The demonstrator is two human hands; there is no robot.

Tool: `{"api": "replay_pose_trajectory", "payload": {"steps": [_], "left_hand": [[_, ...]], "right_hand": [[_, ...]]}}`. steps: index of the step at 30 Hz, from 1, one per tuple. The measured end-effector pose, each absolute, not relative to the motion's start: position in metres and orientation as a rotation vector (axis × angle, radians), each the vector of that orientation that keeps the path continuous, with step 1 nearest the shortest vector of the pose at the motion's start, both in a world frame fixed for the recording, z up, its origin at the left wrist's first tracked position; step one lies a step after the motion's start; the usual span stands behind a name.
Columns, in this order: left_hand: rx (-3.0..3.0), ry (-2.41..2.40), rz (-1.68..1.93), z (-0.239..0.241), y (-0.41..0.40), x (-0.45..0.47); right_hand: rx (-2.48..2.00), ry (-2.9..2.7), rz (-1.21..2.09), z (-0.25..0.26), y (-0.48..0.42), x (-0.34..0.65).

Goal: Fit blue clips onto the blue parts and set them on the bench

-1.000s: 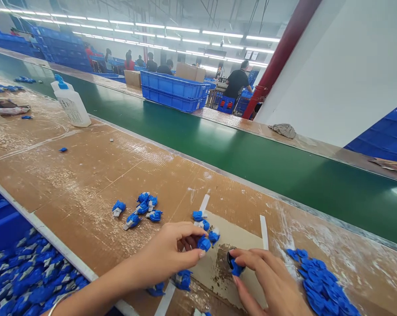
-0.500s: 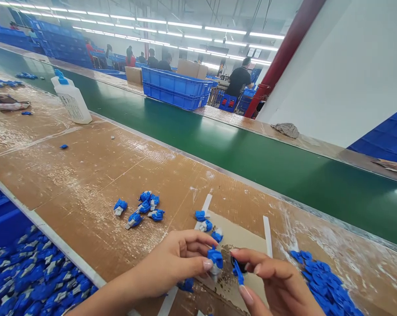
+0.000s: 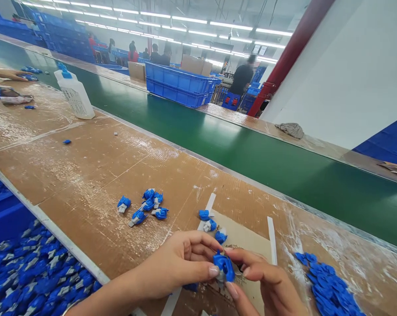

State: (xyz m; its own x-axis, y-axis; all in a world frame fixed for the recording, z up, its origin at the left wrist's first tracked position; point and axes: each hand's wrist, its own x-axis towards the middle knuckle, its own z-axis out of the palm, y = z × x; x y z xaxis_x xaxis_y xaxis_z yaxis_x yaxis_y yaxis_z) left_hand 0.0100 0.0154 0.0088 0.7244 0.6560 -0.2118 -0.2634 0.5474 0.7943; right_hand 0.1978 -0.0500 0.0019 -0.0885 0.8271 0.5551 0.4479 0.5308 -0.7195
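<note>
My left hand [image 3: 178,261] and my right hand [image 3: 267,281] meet low in the middle of the view, both pinching one small blue plastic part with a grey-white end [image 3: 223,267]. They hold it just above a worn cardboard pad [image 3: 247,239] taped to the bench. Three similar blue parts [image 3: 211,224] lie on the pad's left edge just beyond my fingers. A small cluster of several blue parts [image 3: 145,206] lies farther left on the brown bench.
A heap of blue pieces [image 3: 330,289] lies at lower right. A blue bin of parts [image 3: 27,276] sits below the bench edge at lower left. A green conveyor belt [image 3: 251,153] runs behind, with a white bottle [image 3: 75,94], blue crates [image 3: 178,85] and people beyond it.
My right hand lifted a blue piece off the pad and moved left to meet the part in my left hand; now both hands pinch it together. The view shifted slightly.
</note>
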Motion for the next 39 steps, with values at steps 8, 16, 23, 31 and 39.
{"api": "replay_pose_trajectory", "payload": {"steps": [8, 16, 23, 31, 39], "left_hand": [[0.964, 0.616, 0.607, 0.005, 0.016, 0.011], [1.84, 1.094, 0.83, -0.007, 0.02, 0.002], [2.547, 1.527, 0.717, -0.012, 0.037, -0.001], [2.682, 1.67, 0.548, -0.002, 0.042, 0.004], [2.749, 1.21, 0.204, 0.034, 0.067, 0.033]], "right_hand": [[-1.114, -1.873, -0.106, -0.004, -0.048, 0.171], [-1.318, -2.014, -0.277, -0.007, -0.06, 0.223], [-1.917, -1.99, -0.487, -0.032, -0.054, 0.342], [-2.022, -2.076, -0.284, -0.061, -0.039, 0.382], [-1.948, -2.104, -0.082, -0.046, -0.037, 0.378]]}}
